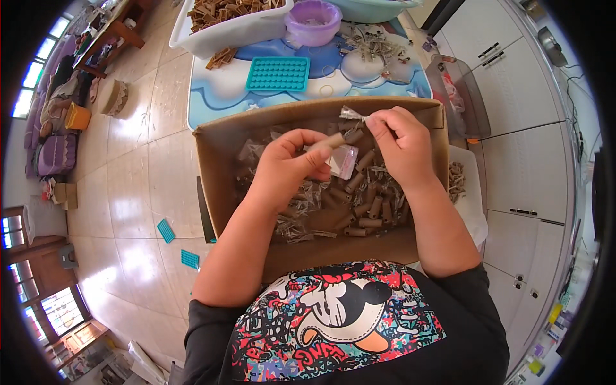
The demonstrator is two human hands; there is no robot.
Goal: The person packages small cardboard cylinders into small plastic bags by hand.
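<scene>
Over an open cardboard box (pixel 215 173), my two hands are raised close together. Between thumb and fingers, my left hand (pixel 290 157) grips a small brown tube (pixel 332 141), its end pointing toward the right hand. My right hand (pixel 403 141) pinches a clear, crinkled plastic piece (pixel 351 114) just beyond the tube's end; whether it is joined to the tube I cannot tell. Below lie several more brown tubes (pixel 373 208), mixed with crumpled clear plastic (pixel 308 199). A flat clear packet (pixel 344 162) with a pale pink edge shows just below the held tube.
Behind the box, a cloud-patterned table (pixel 221 96) carries a white bin (pixel 192 38) of brown pieces, a purple basin (pixel 313 25), a teal moulded tray (pixel 277 74) and scattered small bits (pixel 378 51). A white container (pixel 473 212) stands right. Two teal trays (pixel 165 231) lie on the floor.
</scene>
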